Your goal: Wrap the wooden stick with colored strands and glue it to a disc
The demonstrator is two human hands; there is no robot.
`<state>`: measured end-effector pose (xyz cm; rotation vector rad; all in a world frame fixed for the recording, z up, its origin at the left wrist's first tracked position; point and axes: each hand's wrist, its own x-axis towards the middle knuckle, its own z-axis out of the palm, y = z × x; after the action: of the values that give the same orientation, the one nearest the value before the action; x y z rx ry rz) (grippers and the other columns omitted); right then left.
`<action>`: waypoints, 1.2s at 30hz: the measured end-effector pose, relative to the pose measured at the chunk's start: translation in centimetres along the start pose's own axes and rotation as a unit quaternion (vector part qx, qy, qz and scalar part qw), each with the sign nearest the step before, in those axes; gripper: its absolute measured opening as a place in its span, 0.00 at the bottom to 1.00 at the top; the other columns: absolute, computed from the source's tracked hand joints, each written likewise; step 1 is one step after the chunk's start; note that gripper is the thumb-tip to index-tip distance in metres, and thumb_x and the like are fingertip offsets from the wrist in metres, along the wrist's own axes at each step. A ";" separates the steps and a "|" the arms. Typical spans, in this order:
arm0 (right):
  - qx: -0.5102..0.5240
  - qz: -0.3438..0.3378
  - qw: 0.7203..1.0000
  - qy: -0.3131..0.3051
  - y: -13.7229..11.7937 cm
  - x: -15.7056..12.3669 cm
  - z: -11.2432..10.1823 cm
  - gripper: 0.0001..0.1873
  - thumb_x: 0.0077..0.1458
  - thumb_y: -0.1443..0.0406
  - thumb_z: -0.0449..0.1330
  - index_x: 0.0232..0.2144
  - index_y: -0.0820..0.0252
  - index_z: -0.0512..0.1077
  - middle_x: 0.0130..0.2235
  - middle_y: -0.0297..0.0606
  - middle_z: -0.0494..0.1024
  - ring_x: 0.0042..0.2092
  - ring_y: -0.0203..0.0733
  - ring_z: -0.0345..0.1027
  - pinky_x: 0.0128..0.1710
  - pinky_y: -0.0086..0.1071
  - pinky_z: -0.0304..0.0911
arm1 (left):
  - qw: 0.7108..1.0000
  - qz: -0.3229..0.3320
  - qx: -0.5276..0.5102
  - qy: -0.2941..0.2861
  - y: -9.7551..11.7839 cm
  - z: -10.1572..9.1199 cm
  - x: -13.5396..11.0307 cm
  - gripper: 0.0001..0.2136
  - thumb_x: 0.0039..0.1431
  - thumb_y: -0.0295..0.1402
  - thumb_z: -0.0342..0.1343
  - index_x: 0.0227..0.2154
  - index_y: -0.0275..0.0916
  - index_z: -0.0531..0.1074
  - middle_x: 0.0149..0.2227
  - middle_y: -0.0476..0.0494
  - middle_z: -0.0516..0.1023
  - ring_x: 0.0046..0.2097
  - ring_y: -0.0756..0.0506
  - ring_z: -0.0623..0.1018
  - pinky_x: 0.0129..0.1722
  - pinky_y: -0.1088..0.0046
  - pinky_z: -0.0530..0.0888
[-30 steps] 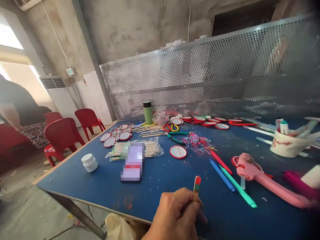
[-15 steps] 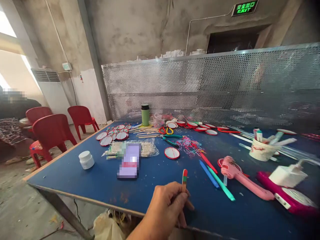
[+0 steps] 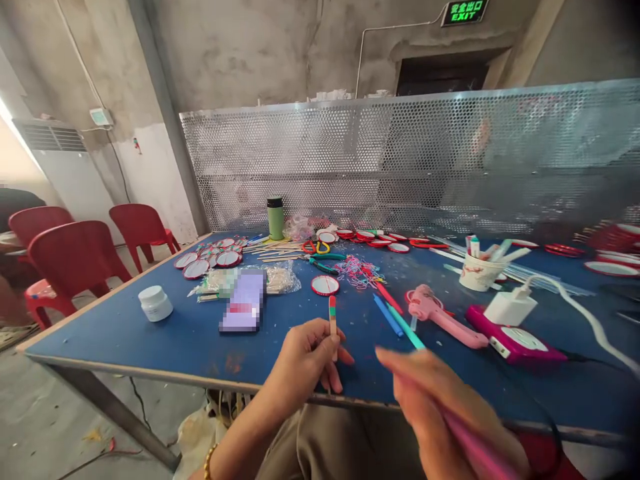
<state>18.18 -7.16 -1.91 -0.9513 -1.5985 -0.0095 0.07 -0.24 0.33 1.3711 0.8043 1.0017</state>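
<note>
My left hand [image 3: 307,357] rests near the table's front edge, thumb and fingers pinched on a wooden craft stick [image 3: 333,323]. The stick stands upright, its top end coloured red and green. At the lower right, my right hand [image 3: 440,400] is closed around a pink marker pen [image 3: 473,437], slightly smeared by motion. The pen's tip is hidden by the fingers. Just past the right hand lie a blue marker [image 3: 388,315] and a teal marker [image 3: 407,329]. A round white disc with a red rim [image 3: 325,285] lies beyond the craft stick.
A pink glue gun [image 3: 445,317], a magenta power strip [image 3: 523,343] with a white charger and a paper cup of pens [image 3: 480,272] stand to the right. Leftward are a phone [image 3: 245,300], a white jar [image 3: 155,304] and bagged sticks. Pliers [image 3: 323,265] and a green bottle [image 3: 275,219] sit farther back.
My right hand has come into view from the lower right with the pink marker pen. The view has turned right; the left hand still holds the craft stick.
</note>
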 end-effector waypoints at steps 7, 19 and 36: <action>0.229 0.148 0.962 -0.021 -0.2 8.0 5.0 0.10 0.62 0.59 0.58 0.38 0.59 0.73 0.23 0.29 0.72 0.19 0.31 0.65 0.21 0.27 0.64 | 1.000 0.004 0.030 0.004 0.7 -1.3 0.2 0.13 0.58 0.41 0.55 0.34 0.33 0.69 0.31 0.40 0.81 0.18 0.54 0.73 0.16 0.82 0.64; 0.174 0.123 0.977 -0.014 0.1 5.3 5.4 0.10 0.60 0.59 0.60 0.38 0.59 0.76 0.29 0.34 0.77 0.22 0.32 0.70 0.22 0.27 0.69 | 0.998 0.040 0.040 -0.004 0.0 -1.1 0.2 0.13 0.60 0.41 0.53 0.33 0.33 0.69 0.30 0.42 0.80 0.18 0.54 0.75 0.17 0.83 0.66; 0.084 0.048 0.994 -0.039 0.1 5.3 5.5 0.09 0.61 0.60 0.58 0.31 0.58 0.74 0.26 0.32 0.76 0.24 0.35 0.71 0.24 0.28 0.67 | 0.996 0.065 0.062 0.005 -0.4 -1.0 0.2 0.17 0.59 0.47 0.54 0.31 0.34 0.69 0.31 0.41 0.80 0.19 0.54 0.75 0.18 0.82 0.67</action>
<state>13.97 -1.39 0.89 -0.9044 -1.5968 0.2291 -0.70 0.32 -0.12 1.5412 0.8031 1.0742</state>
